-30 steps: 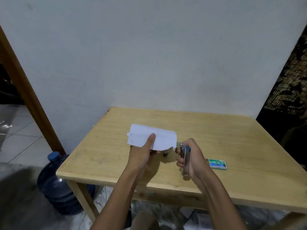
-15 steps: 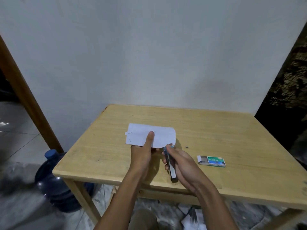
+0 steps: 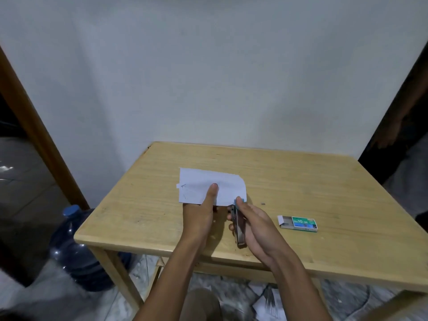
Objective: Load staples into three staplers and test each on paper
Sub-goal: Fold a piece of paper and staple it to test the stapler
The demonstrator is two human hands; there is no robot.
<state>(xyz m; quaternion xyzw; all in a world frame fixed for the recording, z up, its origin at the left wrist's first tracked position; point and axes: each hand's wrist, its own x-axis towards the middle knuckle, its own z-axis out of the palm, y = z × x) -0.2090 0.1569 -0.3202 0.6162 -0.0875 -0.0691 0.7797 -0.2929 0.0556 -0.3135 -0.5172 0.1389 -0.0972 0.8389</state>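
A pale wooden bench (image 3: pixel 324 179) stands against a white wall, filling the lower centre and right of the frame. Toward the lower right of its top lies a green-and-blue staple box (image 3: pixel 303 224), its inner tray slid partly out to the left. A tiny dark speck (image 3: pixel 263 203), too small to identify, sits up and left of the box. At centre is a sheet of white paper (image 3: pixel 199 179); whether it touches the wood cannot be told.

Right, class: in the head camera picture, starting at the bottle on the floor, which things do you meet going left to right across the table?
Blue water bottle → sheet of paper → stapler → small dark speck → open box of staples.
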